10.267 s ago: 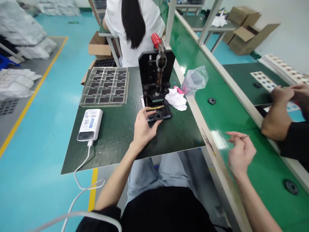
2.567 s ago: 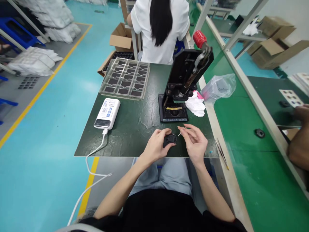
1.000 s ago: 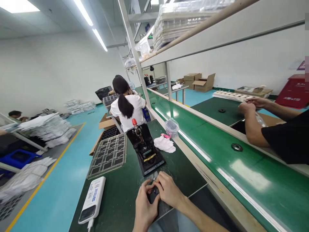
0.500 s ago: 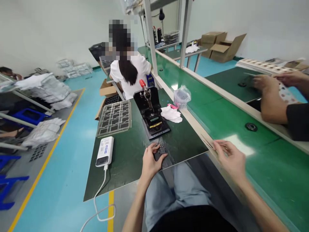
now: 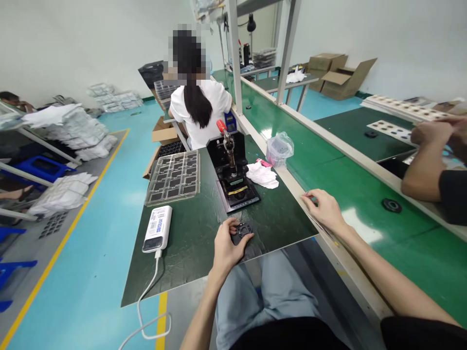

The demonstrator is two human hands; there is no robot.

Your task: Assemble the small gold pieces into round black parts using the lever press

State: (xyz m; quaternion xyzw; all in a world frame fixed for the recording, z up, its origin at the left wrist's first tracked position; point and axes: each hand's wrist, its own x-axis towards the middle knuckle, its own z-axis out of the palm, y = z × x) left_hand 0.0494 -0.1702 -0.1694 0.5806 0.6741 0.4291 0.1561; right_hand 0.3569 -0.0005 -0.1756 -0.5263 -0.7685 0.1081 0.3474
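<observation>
My left hand (image 5: pixel 225 243) grips a small black round part (image 5: pixel 241 231) and rests on the dark green work mat (image 5: pixel 189 243) near its front edge. My right hand (image 5: pixel 324 208) lies at the mat's right edge beside the green conveyor belt (image 5: pixel 346 170), fingers curled; a thin pick cannot be made out in it. Behind the left hand stands a black hand press (image 5: pixel 232 165) with a red-knobbed lever and an open fixture base.
A clear tray of black parts (image 5: pixel 173 176) and a white power bank (image 5: pixel 157 227) with cable lie to the left. White cloth (image 5: pixel 262 175) and a plastic bag (image 5: pixel 279 148) sit right of the press. A black part (image 5: pixel 391 205) lies on the belt; a co-worker's arm (image 5: pixel 423 170) is beyond it.
My right hand has moved forward along the mat's right edge and settled there. The left hand keeps its hold on the black part.
</observation>
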